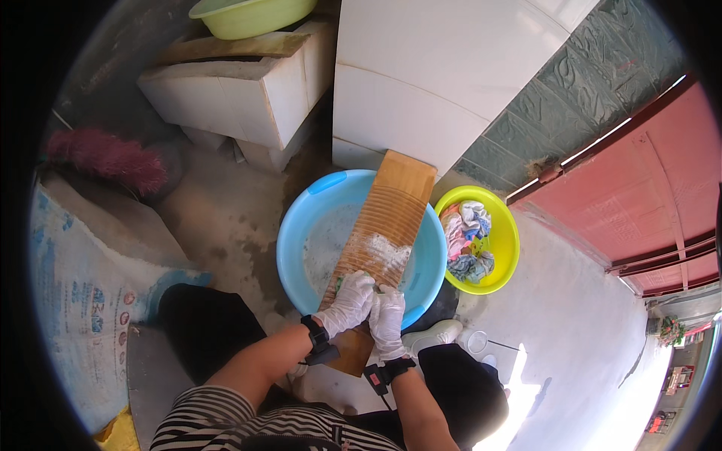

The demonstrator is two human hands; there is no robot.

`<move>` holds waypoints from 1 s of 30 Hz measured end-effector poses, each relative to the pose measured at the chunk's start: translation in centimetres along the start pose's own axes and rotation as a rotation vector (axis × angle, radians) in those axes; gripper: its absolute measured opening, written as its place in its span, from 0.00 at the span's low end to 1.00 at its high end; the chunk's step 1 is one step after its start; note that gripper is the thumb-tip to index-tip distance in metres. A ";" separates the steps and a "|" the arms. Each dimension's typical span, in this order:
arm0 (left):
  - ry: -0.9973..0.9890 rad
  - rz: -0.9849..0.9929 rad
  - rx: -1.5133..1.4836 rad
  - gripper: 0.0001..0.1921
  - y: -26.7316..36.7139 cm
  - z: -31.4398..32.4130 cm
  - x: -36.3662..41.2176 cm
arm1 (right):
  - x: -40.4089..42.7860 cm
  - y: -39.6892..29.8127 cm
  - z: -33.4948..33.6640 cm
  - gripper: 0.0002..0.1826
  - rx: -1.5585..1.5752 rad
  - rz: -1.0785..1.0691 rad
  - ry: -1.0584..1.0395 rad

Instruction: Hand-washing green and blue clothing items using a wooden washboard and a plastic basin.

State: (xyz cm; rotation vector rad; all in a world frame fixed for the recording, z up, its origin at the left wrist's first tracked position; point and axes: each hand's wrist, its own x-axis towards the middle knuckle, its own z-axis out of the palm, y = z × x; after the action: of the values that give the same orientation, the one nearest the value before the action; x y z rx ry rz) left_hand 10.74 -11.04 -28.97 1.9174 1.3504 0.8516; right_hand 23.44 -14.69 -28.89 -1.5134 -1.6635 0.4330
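A wooden washboard (395, 194) leans slantwise across a light-blue plastic basin (290, 248), and white suds (389, 252) lie on its ridges. My left hand (348, 303) and my right hand (387, 321) wear thin white gloves and press together on the lower ridged part of the board. Both are closed around a small green item (339, 283), mostly hidden by the fingers; it may be cloth. Soapy-looking water (327, 242) shows in the basin to the left of the board.
A yellow basin (510, 253) with crumpled clothes (468, 239) stands right of the blue one. Near my right shoe (437, 332) is a clear cup (474, 341). A tiled white block (412, 84) rises ahead; a red metal gate (632, 191) is at right.
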 end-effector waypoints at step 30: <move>-0.213 0.014 0.385 0.18 1.1 -0.2 -0.2 | -2.3 0.6 1.1 0.12 0.092 0.363 0.133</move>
State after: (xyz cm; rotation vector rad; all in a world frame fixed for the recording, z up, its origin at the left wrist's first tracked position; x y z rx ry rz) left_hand 11.15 -11.54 -28.05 2.2358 1.4469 0.3951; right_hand 22.87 -16.38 -30.76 -1.7394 -1.2511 0.5787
